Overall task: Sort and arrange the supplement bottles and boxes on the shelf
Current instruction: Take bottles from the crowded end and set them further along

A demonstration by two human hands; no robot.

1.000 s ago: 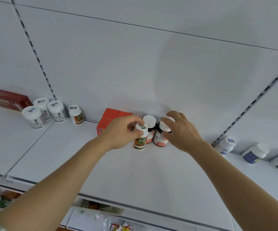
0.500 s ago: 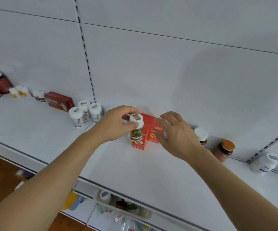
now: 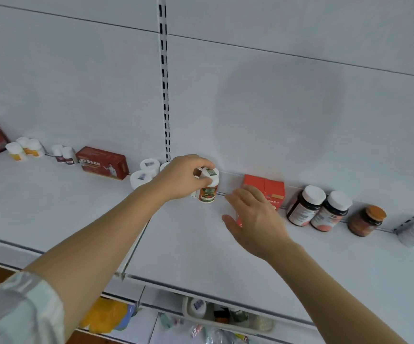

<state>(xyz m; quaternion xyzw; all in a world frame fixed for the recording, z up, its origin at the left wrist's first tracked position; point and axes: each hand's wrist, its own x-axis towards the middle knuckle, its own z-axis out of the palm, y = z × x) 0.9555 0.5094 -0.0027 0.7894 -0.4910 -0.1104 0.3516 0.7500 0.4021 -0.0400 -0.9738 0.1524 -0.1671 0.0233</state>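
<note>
While your left hand keeps its grip curled round the cap of the small white bottle, which sits at the back of the shelf, your right hand hangs open, fingers relaxed, in front of the orange box. To the right, 2 dark bottles and an amber jar stand in a row; left, the white tubs and red box look loosely placed. I judge sorting only partly done.
</note>
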